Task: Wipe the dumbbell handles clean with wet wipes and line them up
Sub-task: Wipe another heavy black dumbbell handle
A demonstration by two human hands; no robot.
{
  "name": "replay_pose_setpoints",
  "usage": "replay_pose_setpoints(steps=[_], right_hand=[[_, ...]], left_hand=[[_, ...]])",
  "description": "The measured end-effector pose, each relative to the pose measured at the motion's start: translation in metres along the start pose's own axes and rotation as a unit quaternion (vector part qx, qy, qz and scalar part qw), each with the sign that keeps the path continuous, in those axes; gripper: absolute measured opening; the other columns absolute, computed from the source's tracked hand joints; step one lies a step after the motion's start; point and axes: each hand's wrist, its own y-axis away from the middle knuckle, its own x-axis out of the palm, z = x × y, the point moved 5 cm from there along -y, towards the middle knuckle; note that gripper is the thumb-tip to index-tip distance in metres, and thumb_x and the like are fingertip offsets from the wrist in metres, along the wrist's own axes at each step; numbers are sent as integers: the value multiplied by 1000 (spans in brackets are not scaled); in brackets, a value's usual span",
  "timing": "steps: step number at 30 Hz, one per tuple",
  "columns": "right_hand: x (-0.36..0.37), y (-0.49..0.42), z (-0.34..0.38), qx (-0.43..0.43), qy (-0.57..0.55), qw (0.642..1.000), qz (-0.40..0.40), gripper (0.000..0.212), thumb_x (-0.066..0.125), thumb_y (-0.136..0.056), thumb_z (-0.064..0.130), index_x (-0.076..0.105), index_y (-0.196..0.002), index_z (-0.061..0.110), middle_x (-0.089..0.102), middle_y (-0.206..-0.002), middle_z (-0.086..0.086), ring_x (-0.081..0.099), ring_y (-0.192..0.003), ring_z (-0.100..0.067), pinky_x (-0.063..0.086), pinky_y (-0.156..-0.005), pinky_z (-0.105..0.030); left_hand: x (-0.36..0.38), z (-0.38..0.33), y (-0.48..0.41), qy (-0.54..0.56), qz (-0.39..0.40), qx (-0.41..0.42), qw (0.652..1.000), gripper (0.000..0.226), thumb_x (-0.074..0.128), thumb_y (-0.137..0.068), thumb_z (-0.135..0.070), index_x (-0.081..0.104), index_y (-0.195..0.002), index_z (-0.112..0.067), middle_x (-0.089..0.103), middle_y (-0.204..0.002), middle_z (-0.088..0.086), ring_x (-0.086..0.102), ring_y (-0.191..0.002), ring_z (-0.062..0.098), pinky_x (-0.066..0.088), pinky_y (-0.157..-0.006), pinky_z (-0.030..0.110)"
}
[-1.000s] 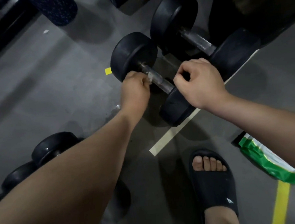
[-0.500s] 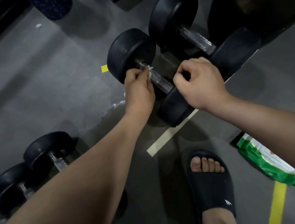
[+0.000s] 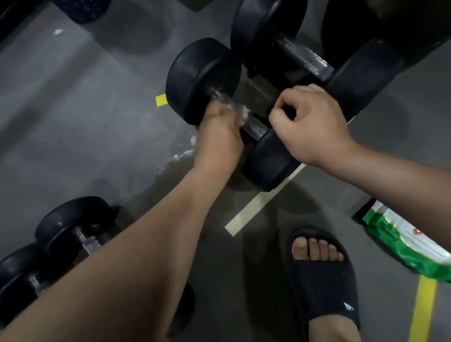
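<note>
Left hand (image 3: 219, 129) wraps a white wet wipe (image 3: 243, 113) round the handle (image 3: 256, 127) of the dumbbell (image 3: 201, 78) lying on the floor (image 3: 66, 116), while the right hand (image 3: 309, 123) curls tightly over its near head.

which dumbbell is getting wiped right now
The middle dumbbell: the left hand holds a wet wipe round its handle, the right hand grips its near head. The bigger dumbbell behind and the small dumbbells at lower left are untouched.

Head-worn view, close, down onto dumbbell (image 3: 255, 127)
</note>
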Motion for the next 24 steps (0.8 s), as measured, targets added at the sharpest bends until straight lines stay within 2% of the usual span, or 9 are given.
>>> replay_pose_setpoints(steps=[3, 6, 8, 10, 12, 14, 18, 20, 24], right_hand=[[-3, 3, 2, 2, -27, 1000, -14, 25, 43, -84, 36, 60, -75, 21, 60, -81, 8, 52, -91, -13, 42, -78, -30], [-6, 4, 1, 13, -57, 998, -39, 18, 46, -85, 29, 61, -81, 20, 58, -92, 6, 53, -99, -14, 42, -84, -26], [-9, 6, -4, 33, -67, 996, -40, 15, 49, -86, 28, 62, -86, 20, 55, -99, 8, 51, -103, -13, 39, -85, -22], [-9, 12, -9, 41, -60, 997, -38, 14, 53, -90, 31, 62, -89, 20, 54, -102, 9, 51, -103, -11, 36, -84, -19], [-7, 18, -12, 38, -58, 997, -46, 18, 53, -94, 33, 62, -94, 18, 55, -104, 7, 52, -104, -12, 37, -86, -19], [-6, 22, -13, 27, -61, 996, -57, 20, 53, -95, 32, 63, -99, 15, 56, -106, 6, 53, -107, -14, 37, -88, -18], [-6, 29, -8, -33, -33, 998, -40, 25, 57, -94, 29, 63, -109, 10, 55, -109, 1, 51, -109, -18, 28, -91, -4], [-6, 33, -3, -83, -20, 996, -29, 31, 59, -94, 30, 64, -113, 6, 58, -111, -6, 52, -108, -22, 27, -96, -6], [-3, 43, 3, -167, 6, 986, 10, 44, 67, -91, 35, 64, -121, 3, 57, -118, -11, 53, -110, -26, 34, -100, -19]], left_hand=[[7, 1, 10, -13, 127, 99, 987, 21, 49, -91, 3, 69, -97, 1, 64, -95, 6, 62, -92, 16, 49, -84, 24], [0, 2, -4, -71, 69, 146, 984, 22, 56, -89, -3, 76, -95, 1, 66, -94, 9, 63, -90, 21, 44, -81, 14], [-5, 5, -12, -36, 24, 66, 997, 16, 60, -93, -3, 75, -99, 0, 64, -94, 1, 63, -90, 12, 44, -81, 10], [-3, 14, -12, 12, -2, -9, 1000, 10, 62, -94, -3, 71, -99, -1, 60, -87, -9, 61, -81, -8, 43, -77, 4], [1, 10, -4, 19, 21, 13, 999, 8, 64, -94, -4, 71, -98, -3, 62, -88, -8, 61, -82, -7, 45, -80, 7], [6, -2, 6, -3, 99, 92, 991, 14, 65, -92, -3, 77, -98, -4, 62, -96, -4, 62, -93, 8, 48, -90, 15], [4, -1, 6, -7, 192, 104, 976, 19, 66, -87, 3, 79, -99, -6, 61, -96, -10, 63, -97, 12, 51, -100, 30], [2, 2, 6, 8, 201, 95, 975, 18, 68, -86, 0, 79, -99, -8, 67, -100, -3, 66, -98, 16, 52, -99, 37], [-4, 10, 10, 37, 221, 82, 971, 18, 69, -85, -1, 80, -97, -9, 70, -98, 10, 68, -94, 18, 54, -92, 36]])
